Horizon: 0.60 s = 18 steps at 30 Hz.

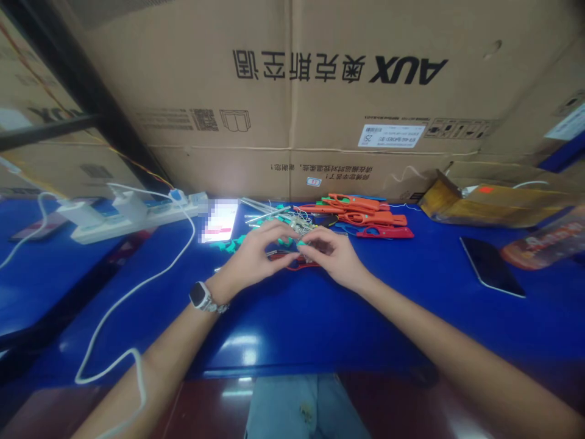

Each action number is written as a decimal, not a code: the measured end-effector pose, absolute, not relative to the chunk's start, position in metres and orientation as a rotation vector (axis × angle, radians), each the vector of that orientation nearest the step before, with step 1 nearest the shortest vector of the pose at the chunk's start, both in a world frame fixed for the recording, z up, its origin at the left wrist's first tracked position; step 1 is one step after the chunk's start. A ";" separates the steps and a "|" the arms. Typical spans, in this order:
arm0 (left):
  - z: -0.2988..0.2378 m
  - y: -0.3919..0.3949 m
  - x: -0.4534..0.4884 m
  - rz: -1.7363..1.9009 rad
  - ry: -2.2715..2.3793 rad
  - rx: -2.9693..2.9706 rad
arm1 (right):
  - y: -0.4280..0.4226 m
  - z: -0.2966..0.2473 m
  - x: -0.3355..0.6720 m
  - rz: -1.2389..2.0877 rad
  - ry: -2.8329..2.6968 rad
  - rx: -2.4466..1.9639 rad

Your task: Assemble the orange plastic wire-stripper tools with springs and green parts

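Note:
Over a heap of small parts on the blue table, my left hand curves with thumb and fingers apart, nothing plainly held in it. My right hand is pinched around a small green piece, close to the left fingertips. Beneath both hands lies a red lighter casing, partly covered by them. Thin wires and small pale parts are heaped just beyond my fingers. Several orange and red lighter casings are piled to the right, and green plastic pieces lie to the left with metal tubes.
A lit phone lies behind my left hand, near a white power strip with a trailing cable. On the right are a dark phone, a bottle and an open carton. A large cardboard box stands behind the table.

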<state>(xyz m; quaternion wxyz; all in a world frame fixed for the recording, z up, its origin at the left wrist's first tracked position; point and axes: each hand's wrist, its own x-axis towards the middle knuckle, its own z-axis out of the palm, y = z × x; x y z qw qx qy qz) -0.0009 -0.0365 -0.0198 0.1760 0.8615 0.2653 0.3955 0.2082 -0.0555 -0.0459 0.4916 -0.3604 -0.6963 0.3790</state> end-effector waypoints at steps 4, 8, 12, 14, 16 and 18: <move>-0.023 -0.037 0.002 1.207 0.702 2.354 | -0.051 -0.041 0.194 1.419 -1.373 -0.824; -0.025 -0.033 -0.006 1.178 0.703 2.335 | -0.053 -0.036 0.189 1.478 -1.331 -0.831; -0.026 -0.030 -0.011 1.121 0.709 2.339 | -0.057 -0.035 0.188 1.441 -1.416 -0.841; -0.026 -0.028 -0.013 1.084 0.690 2.352 | -0.058 -0.036 0.188 1.434 -1.433 -0.849; -0.026 -0.026 -0.016 1.060 0.671 2.373 | -0.059 -0.037 0.188 1.454 -1.421 -0.871; -0.025 -0.024 -0.019 1.057 0.677 2.389 | -0.059 -0.038 0.190 1.450 -1.407 -0.895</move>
